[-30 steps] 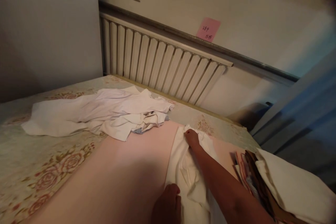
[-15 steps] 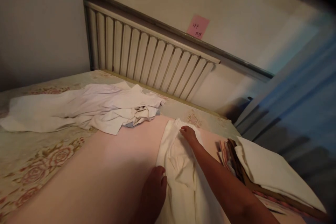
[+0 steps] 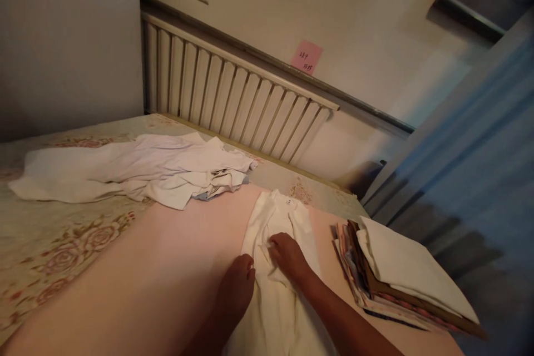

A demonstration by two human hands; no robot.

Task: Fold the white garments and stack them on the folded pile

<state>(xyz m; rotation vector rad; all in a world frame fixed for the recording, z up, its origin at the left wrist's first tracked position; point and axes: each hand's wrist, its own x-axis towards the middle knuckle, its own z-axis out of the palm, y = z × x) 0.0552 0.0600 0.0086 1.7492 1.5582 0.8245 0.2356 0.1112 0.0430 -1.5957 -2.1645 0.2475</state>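
Note:
A cream-white garment (image 3: 271, 300), perhaps a shirt, lies lengthwise on the pink cloth with creases down its middle. A small dark mark shows near its far end. My left hand (image 3: 237, 286) is at the garment's left edge, its fingers curled and closed on the fabric there. Over the middle of the garment, my right hand (image 3: 287, 256) is closed, its fingertips pinching a raised fold. Both palms face away from view, so the exact grip is partly hidden.
Rumpled white clothes (image 3: 137, 169) lie at the left on the floral bedcover (image 3: 95, 236). To the right is a stack of folded clothes (image 3: 413, 272) with a white piece on top. The pink cloth (image 3: 167, 272) lies beneath. A radiator (image 3: 233, 89) and blue curtain (image 3: 471, 194) stand beyond.
My right hand has come back from the garment's far end to its middle and now pinches a fold. My left hand stays at the left edge. The view has shifted slightly right.

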